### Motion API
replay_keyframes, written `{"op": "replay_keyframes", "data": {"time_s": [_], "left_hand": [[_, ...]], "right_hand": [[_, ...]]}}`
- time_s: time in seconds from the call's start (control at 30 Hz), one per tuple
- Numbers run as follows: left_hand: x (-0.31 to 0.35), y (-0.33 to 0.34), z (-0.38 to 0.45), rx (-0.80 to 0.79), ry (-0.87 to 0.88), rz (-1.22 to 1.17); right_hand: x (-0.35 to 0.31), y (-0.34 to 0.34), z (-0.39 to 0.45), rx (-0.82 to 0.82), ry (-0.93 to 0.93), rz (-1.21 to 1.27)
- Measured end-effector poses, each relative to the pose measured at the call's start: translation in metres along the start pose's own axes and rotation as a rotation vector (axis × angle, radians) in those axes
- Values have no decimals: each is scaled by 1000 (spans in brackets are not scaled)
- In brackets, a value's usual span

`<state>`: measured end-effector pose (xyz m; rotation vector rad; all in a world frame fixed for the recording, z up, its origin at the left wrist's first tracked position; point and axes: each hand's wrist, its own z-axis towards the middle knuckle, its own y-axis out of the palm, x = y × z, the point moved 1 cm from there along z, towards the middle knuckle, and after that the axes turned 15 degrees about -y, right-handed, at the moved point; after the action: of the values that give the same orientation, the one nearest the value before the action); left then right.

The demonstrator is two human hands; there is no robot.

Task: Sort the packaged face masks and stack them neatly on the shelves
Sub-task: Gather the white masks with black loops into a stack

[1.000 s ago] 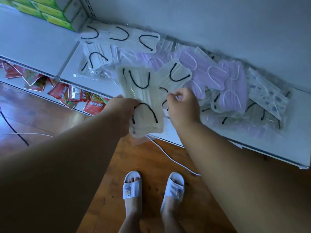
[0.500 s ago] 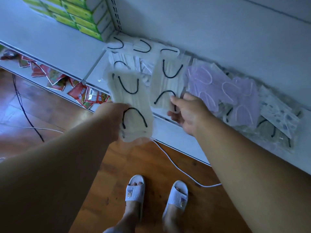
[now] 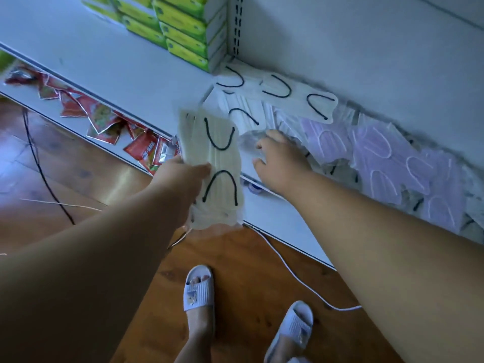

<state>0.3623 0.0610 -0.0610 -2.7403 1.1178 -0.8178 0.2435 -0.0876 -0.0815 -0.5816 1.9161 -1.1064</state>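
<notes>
Above the shelf edge, left hand [image 3: 183, 176] gripping cream masks [image 3: 214, 166], thumb on top

Both bare forearms are extended forward from the lower corners of the view. The left hand [image 3: 183, 176] is held out with the thumb laid across the front of a pale cream packaged face mask with black ear loops [image 3: 214, 169], which is pinched between thumb and fingers and held clear in the air. The right hand [image 3: 280, 158] is reached further forward, palm down, with the fingers loosely spread and lowered onto a clear plastic mask packet [image 3: 251, 140]; whether anything is gripped cannot be told. Two feet in white slide sandals [image 3: 199, 289] are planted below.
</notes>
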Motion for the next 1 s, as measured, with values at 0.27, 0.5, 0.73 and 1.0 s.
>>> {"op": "replay_keyframes", "data": {"time_s": [0.27, 0.5, 0.73, 1.0], "left_hand": [[16, -1, 32, 5, 10, 8], [23, 20, 32, -23, 5, 30], [30, 24, 32, -23, 36, 94], [38, 27, 38, -177, -80, -208]], "right_hand": [[6, -5, 72, -91, 24, -252], [46, -25, 71, -78, 214, -402], [40, -22, 56, 103, 111, -356], [-37, -11, 41, 246, -75, 495]]}}
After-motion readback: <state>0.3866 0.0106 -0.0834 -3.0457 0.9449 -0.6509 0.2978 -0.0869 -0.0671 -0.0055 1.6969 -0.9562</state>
